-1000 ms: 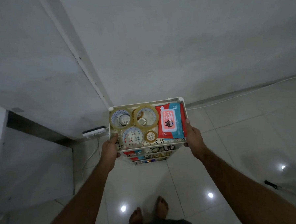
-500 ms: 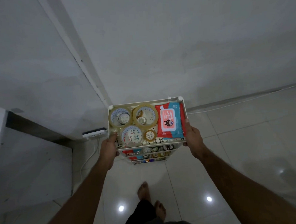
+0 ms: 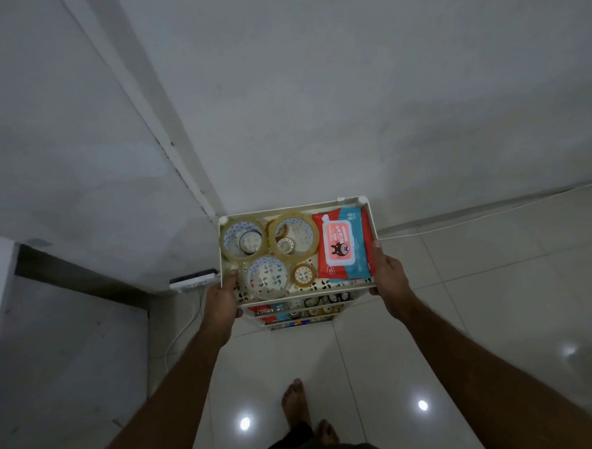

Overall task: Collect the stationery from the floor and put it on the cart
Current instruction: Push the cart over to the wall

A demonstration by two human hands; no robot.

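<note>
A white tiered cart (image 3: 339, 285) stands against the wall in front of me. Its top tray holds several rolls of clear and tan tape (image 3: 291, 237) and a red and blue pack of wipes (image 3: 342, 249). Lower shelves show more small tape rolls (image 3: 312, 302). My left hand (image 3: 223, 296) grips the cart's near left corner, thumb on the rim. At the near right edge my right hand (image 3: 390, 277) grips the rim.
A white power strip (image 3: 193, 280) lies on the floor left of the cart, its cable running toward me. Another white cable (image 3: 493, 214) follows the wall base to the right. A grey ledge stands at left. My bare feet (image 3: 297, 402) are on glossy tiles.
The cart has moved slightly closer to the wall with both hands still on it. My feet have stepped forward.
</note>
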